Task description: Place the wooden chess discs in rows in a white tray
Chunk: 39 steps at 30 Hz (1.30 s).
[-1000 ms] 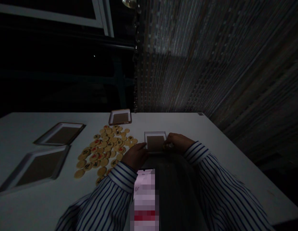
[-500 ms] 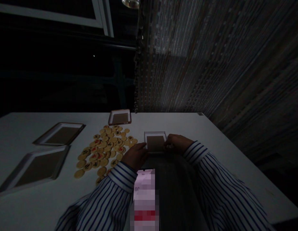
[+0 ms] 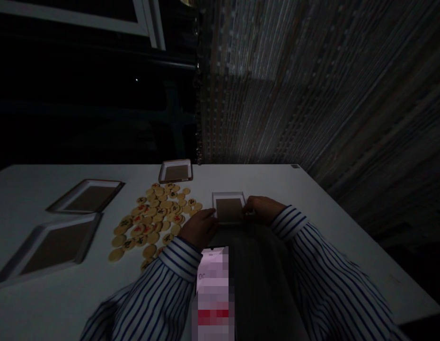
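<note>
Everything has slid a little up and to the left since the earlier frame, so the head view has shifted slightly, and the lamp [image 3: 189, 2] at the top edge is now nearly cut off. Against the bench [image 3: 277, 182] I see no clear move: the tray [image 3: 229, 209] sits between my hands as before, and the pieces [image 3: 160, 211] keep the same spread. On the phone [image 3: 213, 265], low in view beside my left sleeve [image 3: 180, 258], the dark characters look different from a second ago; the lower screen is blocked out in coarse squares.

My left hand [image 3: 198, 228] has its fingertips at the tray's left edge, near the close corner. My right hand [image 3: 264, 209] has its fingers curled at the right edge. It is too dim to tell whether either grip is pinching the rim or only resting against it.

Just left of the tray lie the round pieces, some overlapping, some marked in red or black. Beyond them stands the far tray [image 3: 176, 172]; farther left are the dark-rimmed tray [image 3: 90, 197] and the large tray [image 3: 57, 245]. A curtain [image 3: 259, 94] hangs behind on the right.
</note>
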Each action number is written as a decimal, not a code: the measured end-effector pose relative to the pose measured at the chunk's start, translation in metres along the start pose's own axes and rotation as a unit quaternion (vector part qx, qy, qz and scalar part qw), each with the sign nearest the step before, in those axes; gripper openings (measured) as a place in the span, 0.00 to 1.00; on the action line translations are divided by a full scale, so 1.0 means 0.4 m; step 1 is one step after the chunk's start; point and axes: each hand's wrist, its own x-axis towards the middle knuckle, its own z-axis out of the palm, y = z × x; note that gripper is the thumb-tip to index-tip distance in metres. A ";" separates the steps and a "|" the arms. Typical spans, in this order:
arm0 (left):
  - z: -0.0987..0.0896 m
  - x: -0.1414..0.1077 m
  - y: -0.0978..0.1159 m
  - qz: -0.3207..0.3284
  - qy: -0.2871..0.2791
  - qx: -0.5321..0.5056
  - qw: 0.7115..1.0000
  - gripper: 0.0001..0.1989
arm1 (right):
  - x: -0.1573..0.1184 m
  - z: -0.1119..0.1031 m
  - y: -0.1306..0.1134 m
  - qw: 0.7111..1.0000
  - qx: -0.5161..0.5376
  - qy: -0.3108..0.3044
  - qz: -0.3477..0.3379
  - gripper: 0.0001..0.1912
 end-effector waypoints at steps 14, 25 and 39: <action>-0.009 0.004 0.008 -0.017 -0.020 -0.004 1.000 0.09 | 0.000 -0.004 -0.011 0.999 -0.021 -0.024 0.014 0.12; 0.000 0.002 0.004 -0.029 -0.032 -0.009 0.999 0.09 | 0.002 -0.009 -0.020 0.999 -0.031 -0.035 0.017 0.13; -0.001 0.003 0.005 -0.025 -0.020 -0.015 0.999 0.09 | -0.010 -0.022 -0.028 1.000 -0.019 -0.012 0.019 0.14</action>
